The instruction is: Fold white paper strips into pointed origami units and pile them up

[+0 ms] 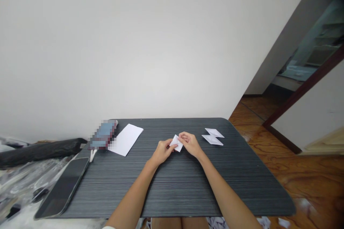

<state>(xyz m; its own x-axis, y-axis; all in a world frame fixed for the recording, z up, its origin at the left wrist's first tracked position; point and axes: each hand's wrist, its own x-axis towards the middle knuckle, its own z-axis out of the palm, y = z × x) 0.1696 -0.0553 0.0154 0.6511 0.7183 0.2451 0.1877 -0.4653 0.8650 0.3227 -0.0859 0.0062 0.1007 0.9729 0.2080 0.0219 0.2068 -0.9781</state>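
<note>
Between my two hands is a small folded piece of white paper (175,142), held over the middle of the dark table (182,186). My left hand (162,151) pinches its left and lower edge with thumb and fingers. At its upper right side, the fingers of my right hand (189,142) are closed on the paper too. To the right of my right hand lie two folded white paper pieces (214,139), pointed at their ends and close to each other. A stack of white paper (127,139) lies on the table to the left of my hands.
A blurred-out device (104,134) sits by the paper stack at the table's back left. A dark tablet or phone (64,186) lies along the left edge. A white wall (161,43) stands behind the table. Paper scraps (217,222) lie below the front edge.
</note>
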